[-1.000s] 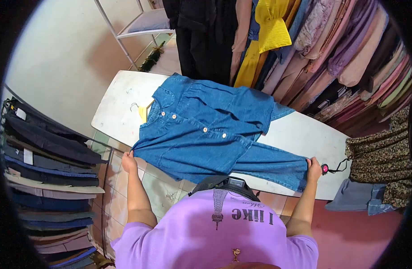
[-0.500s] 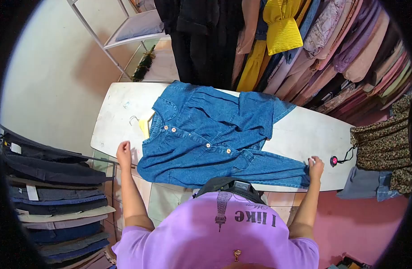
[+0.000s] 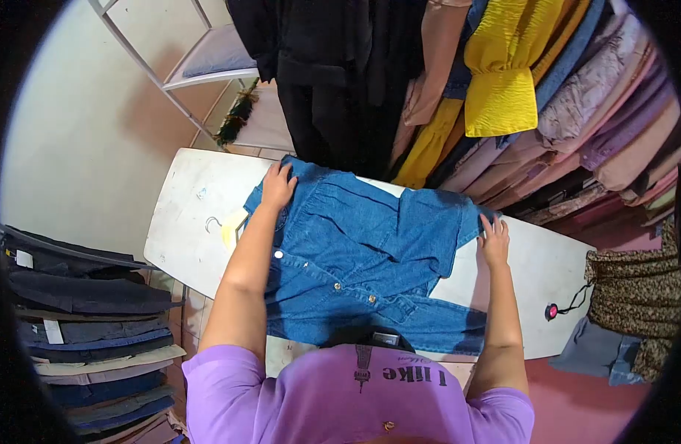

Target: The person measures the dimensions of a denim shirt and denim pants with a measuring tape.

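Scuffed white desk amid hanging clothes; soft blue denim shirt lies rumpled, left hand and right hand spread flat on it

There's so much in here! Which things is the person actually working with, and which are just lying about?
In hand: denim shirt, with the left hand and right hand resting on it; white table beneath.
Lying about: hanging clothes, folded trousers, metal rack, small pink gadget.
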